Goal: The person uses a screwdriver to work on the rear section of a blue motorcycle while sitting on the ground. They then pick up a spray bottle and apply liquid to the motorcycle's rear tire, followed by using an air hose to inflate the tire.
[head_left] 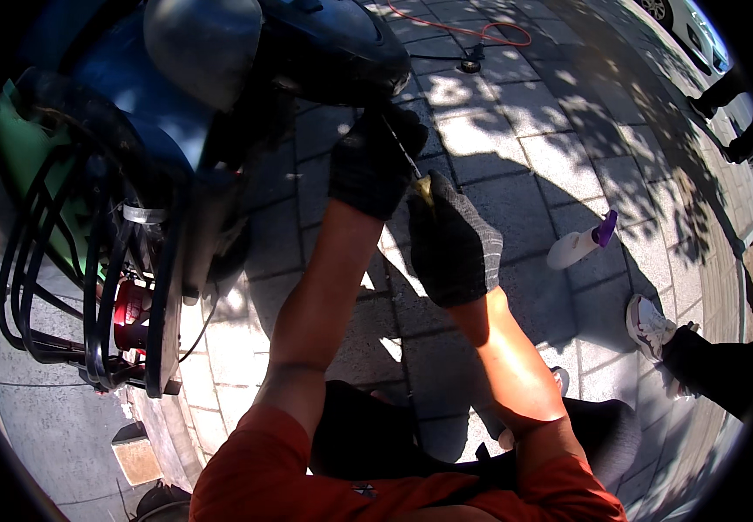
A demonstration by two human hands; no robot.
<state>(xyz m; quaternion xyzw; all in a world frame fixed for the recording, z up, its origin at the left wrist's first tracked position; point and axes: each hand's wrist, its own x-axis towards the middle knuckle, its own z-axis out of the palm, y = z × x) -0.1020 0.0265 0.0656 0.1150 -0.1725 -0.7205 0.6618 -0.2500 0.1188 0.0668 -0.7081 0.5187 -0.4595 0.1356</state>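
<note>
My right hand (pixel 457 244), in a dark knitted glove, is closed round the yellow handle of a screwdriver (pixel 426 190). Its thin metal shaft slants up and left to the dark lower edge of a scooter-like vehicle (pixel 342 52). Beside the shaft, right under that edge, is my left hand (pixel 372 165), gloved the same way. Deep shadow hides its fingers, so whether it grips anything does not show. The screwdriver's tip is also lost in the dark.
A black tube rack (pixel 94 339) with a red lamp (pixel 133 304) juts out at the left. On the paving stands a white bottle (pixel 572 250) with a purple top. Another person's shoe (pixel 651 329) is at the right. An orange cord (pixel 455 28) lies at the far side.
</note>
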